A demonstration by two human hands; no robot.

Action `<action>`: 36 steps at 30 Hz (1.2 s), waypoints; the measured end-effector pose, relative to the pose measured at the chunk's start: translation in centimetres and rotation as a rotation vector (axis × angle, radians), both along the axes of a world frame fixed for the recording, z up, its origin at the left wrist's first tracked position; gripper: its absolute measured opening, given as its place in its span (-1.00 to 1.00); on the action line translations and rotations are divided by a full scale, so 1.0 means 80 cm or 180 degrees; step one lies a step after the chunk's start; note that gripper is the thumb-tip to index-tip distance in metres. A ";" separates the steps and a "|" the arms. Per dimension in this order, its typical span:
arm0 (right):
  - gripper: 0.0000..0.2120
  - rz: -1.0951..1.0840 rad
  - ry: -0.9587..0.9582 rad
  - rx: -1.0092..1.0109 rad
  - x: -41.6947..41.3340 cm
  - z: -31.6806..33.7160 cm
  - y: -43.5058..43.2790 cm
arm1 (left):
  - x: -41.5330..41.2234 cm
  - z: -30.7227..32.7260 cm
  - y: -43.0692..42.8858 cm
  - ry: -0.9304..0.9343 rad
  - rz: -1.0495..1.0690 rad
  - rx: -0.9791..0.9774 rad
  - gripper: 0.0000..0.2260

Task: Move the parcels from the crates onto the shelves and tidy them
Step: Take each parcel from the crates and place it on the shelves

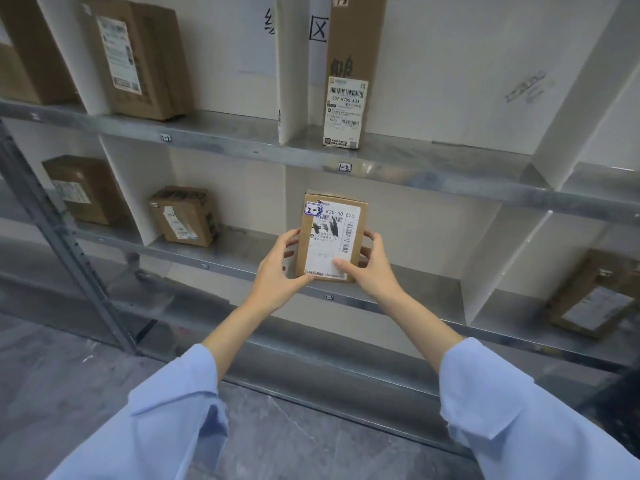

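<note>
metal shelving (242, 133) with one parcel held in both hands

grey steel shelves split by white divider boards (287, 98) fill the view above a grey floor (69, 358). small tags on the upper shelf edge read "1-2" (166, 137) and "1-3" (344, 167); the tags on the edge below are too blurred to read. black hand-drawn characters (318, 27) mark the back panel.

seven parcels show, all brown cardboard. three stand on the upper shelf: a dim one at far left (20, 53), a broad one (138, 60) with a long white label, and a tall parcel (349, 74) tagged "1-3" at its top, its label reading "507 n705 a33". three rest on the shelf below: one at left (83, 188), a squat taped one (185, 216), and one far right (595, 296).

the seventh, the held parcel (330, 237), is upright at the front edge of the middle shelf, in the bay under the "1-3" tag. whether its base rests on the steel cannot be told. its white label faces the camera with "k20-00 028", barcodes and black scribbled-out patches, and a purple-edged sticker at the top left corner reads "2-3".

the left hand (277, 268) grasps its left side, thumb at the lower front corner. the right hand (372, 266) grasps the right side, thumb pressed on the label. both sleeves (166, 410) are pale blue.
</note>
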State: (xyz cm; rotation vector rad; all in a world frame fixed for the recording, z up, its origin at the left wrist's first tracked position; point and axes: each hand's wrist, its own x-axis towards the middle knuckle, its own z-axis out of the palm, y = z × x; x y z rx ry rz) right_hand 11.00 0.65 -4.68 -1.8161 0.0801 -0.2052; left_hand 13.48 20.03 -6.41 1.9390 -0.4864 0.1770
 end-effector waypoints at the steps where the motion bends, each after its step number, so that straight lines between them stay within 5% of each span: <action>1: -0.33 -0.0029 0.0005 0.0005 0.006 -0.004 -0.003 | 0.006 -0.003 -0.002 0.0045 -0.0021 0.0034 -0.30; 13: -0.26 -0.0475 -0.0109 -0.0063 0.114 -0.100 -0.042 | 0.104 -0.050 -0.029 0.0204 0.0116 0.0919 -0.34; 24: -0.31 -0.0836 -0.0059 0.0014 0.217 -0.206 -0.060 | 0.155 -0.125 -0.029 -0.0304 0.0631 0.2514 -0.43; 36: -0.25 -0.0567 -0.0053 0.0201 0.273 -0.287 -0.043 | 0.175 -0.174 -0.028 -0.0416 0.0783 0.2928 -0.39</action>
